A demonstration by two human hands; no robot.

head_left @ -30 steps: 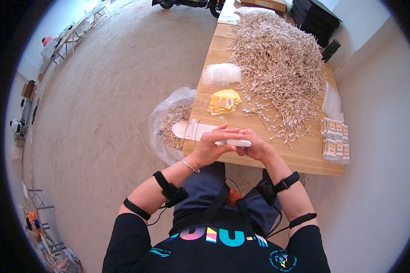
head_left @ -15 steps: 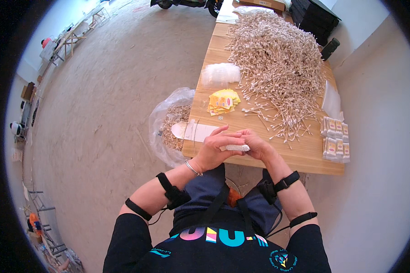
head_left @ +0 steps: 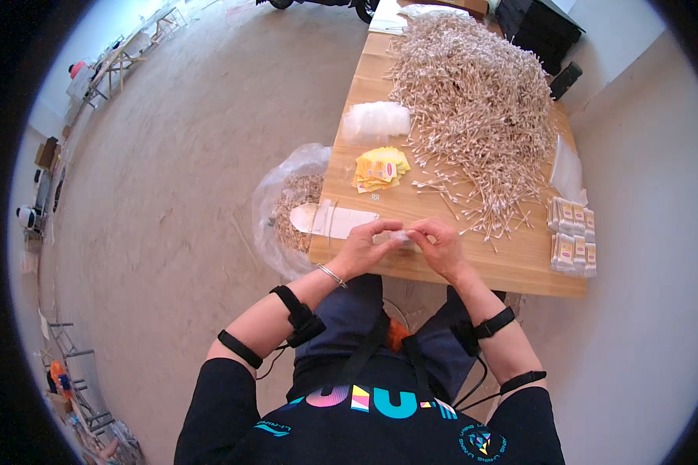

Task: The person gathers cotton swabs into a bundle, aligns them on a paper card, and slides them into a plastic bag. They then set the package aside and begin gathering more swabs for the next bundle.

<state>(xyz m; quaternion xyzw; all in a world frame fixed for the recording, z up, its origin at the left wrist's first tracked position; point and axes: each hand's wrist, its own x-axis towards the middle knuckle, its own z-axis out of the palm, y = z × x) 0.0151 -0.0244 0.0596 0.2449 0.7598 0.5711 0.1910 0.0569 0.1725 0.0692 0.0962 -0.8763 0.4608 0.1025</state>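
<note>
Both my hands meet over the front edge of the wooden table, around a small bundle of cotton swabs [head_left: 399,235]. My left hand [head_left: 362,248] is closed on its left end, thumb and fingers pinching. At the other end, my right hand [head_left: 442,246] pinches with bent fingers. Most of the bundle is hidden by my fingers; only a whitish bit shows between the fingertips. Just beyond my left hand lies a flat white strip [head_left: 347,222] with a rounded left end, jutting over the table's left edge. Loose cotton swabs [head_left: 473,116] form a big heap farther back.
Yellow printed cards [head_left: 380,169] and a stack of clear plastic bags [head_left: 376,122] lie along the table's left side. Filled swab packs [head_left: 572,236] stand in rows at the right edge by the wall. A plastic bag of swabs [head_left: 267,190] hangs left of the table.
The bundle has turned, so its row of white tips no longer faces up. My left palm has come off its top, and both hands now pinch it at the fingertips.
</note>
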